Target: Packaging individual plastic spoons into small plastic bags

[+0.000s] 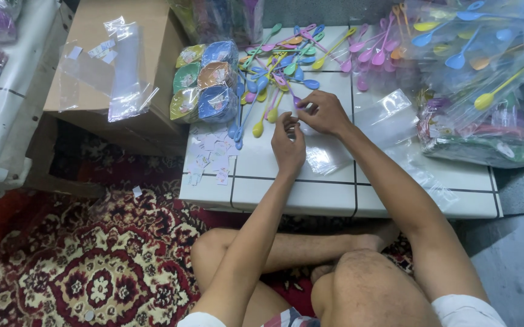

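My left hand [287, 143] and my right hand [324, 112] meet over a low white tiled table [395, 194]. Both pinch the top edge of a small clear plastic bag [325, 154] that lies flat under them. Just beyond my fingers spreads a loose heap of long-handled plastic spoons [286, 66] in yellow, blue, green, pink and purple. A scatter of small white paper labels [210, 154] lies left of my left hand.
Wrapped stacks of coloured bowls [207, 85] sit at the table's left back. Bagged spoons [474, 42] and more packs [480, 136] crowd the right. A cardboard box [146, 36] with clear bags [116, 72] on top stands left. A patterned red carpet [92, 266] covers the floor.
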